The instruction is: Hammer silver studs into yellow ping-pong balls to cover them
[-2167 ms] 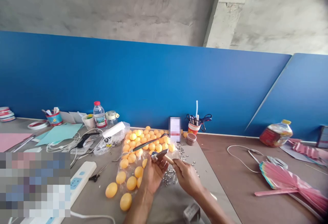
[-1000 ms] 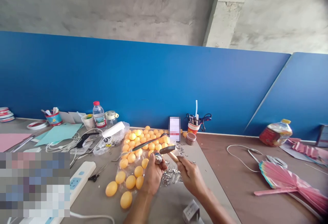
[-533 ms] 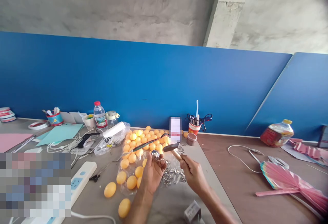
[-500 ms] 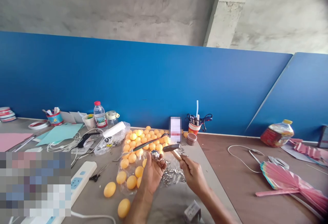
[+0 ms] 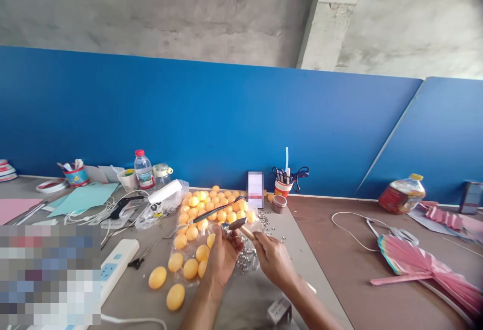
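My left hand (image 5: pixel 222 257) is raised over the table, fingers closed round a small shiny metal ball (image 5: pixel 226 228) held at the fingertips. My right hand (image 5: pixel 272 260) grips the wooden handle of a small hammer (image 5: pixel 238 225); its dark metal head rests right against the ball. Below the hands lies a heap of small metal balls (image 5: pixel 246 260) on clear plastic. Left of them is a pile of orange ping-pong balls (image 5: pixel 206 212), with three loose ones near the front (image 5: pixel 167 283).
A white power strip (image 5: pixel 113 267) and cables lie at the left, with a water bottle (image 5: pixel 142 170) and cups behind. A pen cup (image 5: pixel 281 185) stands by the blue partition. A pink paper fan (image 5: pixel 422 264), a white cable and an oil bottle (image 5: pixel 402 194) are at the right.
The hammer head was lifted away from the metal ball and has come back down against it. The view has shifted slightly to the right.
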Demonstrator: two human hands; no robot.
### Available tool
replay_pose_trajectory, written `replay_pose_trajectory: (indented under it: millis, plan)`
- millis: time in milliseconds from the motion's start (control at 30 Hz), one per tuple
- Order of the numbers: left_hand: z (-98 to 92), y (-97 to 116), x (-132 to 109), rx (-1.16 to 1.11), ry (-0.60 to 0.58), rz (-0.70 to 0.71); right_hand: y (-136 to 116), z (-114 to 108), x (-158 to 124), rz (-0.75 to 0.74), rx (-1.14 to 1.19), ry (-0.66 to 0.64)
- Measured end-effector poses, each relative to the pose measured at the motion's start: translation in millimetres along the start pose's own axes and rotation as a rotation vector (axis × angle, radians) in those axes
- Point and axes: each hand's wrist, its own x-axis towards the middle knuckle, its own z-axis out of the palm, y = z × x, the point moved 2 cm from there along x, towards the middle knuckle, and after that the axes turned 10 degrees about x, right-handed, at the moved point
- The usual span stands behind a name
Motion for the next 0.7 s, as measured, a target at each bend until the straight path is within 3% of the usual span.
replay_pose_trajectory:
  millis: [67, 233, 433, 567, 700]
  plan:
    - [0.4, 0.1, -0.3, -0.011, -0.007, 0.011, 2.4, 0.0, 0.5, 0.019, -0.007, -0.017]
    - [2.5, 3.0, -2.8, -0.029, -0.029, 0.006, 12.8, -6.3, 2.6, 0.038, -0.021, 0.107]
    - [1.1, 8.5, -3.7, -0.040, -0.028, 0.012, 43.5, 2.4, 3.5, 0.056, -0.205, 0.153]
    - [-3.3, 11.9, -1.1, -0.069, -0.039, 0.087, 62.0, 7.8, 2.3, 0.157, -0.283, 0.106]
    - [-8.0, 11.8, 2.6, -0.079, -0.079, 0.113, 65.5, 8.8, 3.4, 0.313, -0.322, -0.045]
